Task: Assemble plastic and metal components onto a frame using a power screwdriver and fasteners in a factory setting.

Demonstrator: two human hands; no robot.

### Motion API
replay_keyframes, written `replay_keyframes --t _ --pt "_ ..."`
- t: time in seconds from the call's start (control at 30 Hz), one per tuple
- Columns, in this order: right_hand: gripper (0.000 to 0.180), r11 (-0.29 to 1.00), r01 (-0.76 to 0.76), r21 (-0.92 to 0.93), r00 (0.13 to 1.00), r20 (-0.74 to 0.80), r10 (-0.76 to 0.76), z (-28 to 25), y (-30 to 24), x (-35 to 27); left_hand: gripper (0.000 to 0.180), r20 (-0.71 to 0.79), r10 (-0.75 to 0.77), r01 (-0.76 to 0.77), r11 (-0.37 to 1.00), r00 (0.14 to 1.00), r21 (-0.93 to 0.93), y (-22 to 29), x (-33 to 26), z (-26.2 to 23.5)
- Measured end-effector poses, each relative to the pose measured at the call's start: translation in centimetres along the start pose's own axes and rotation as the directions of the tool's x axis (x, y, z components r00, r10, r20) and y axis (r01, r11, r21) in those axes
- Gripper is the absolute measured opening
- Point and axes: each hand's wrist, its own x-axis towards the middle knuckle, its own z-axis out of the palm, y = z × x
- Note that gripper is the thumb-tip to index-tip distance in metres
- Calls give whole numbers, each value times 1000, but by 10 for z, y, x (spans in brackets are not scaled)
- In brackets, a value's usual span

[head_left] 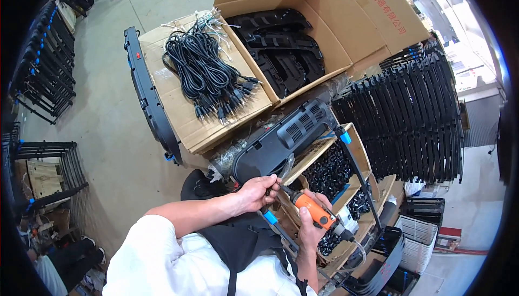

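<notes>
My right hand (pixel 309 232) is wrapped round an orange power screwdriver (pixel 319 212), whose black nose points up and left. At that nose, my left hand (pixel 255 193) is closed in a pinch; whatever lies between its fingertips is too small or hidden to make out. Just beyond my hands lies a long black plastic housing (pixel 259 158) with vent slots, set along a black frame with blue tape (pixel 345 137) at its corner. A thin clear hose or cord (pixel 361 255) trails from the tool's rear end.
Small black parts fill a cardboard box (pixel 368 158) right of the housing. Bundled black cables (pixel 203 71) rest on a carton (pixel 178 117), beside an open box (pixel 338 60) of black mouldings. Black frames (pixel 405 117) are stacked at right. A person's dark-clad legs (pixel 70 261) show lower left.
</notes>
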Motion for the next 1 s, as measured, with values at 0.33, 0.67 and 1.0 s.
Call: replay_keyframes --t 0.33,0.67,1.0 --pt "56 1000 -4 20 999 35 4 -40 20 -68 26 -114 51 -37 992 992 117 -69 -40 1" --pt "53 993 4 118 1000 9 -5 -49 17 -79 24 -163 96 -35 938 982 344 -65 -91 -29" --pt "54 1000 -1 -6 999 36 1 -21 10 -96 31 164 256 -179 36 953 983 17 -29 6"
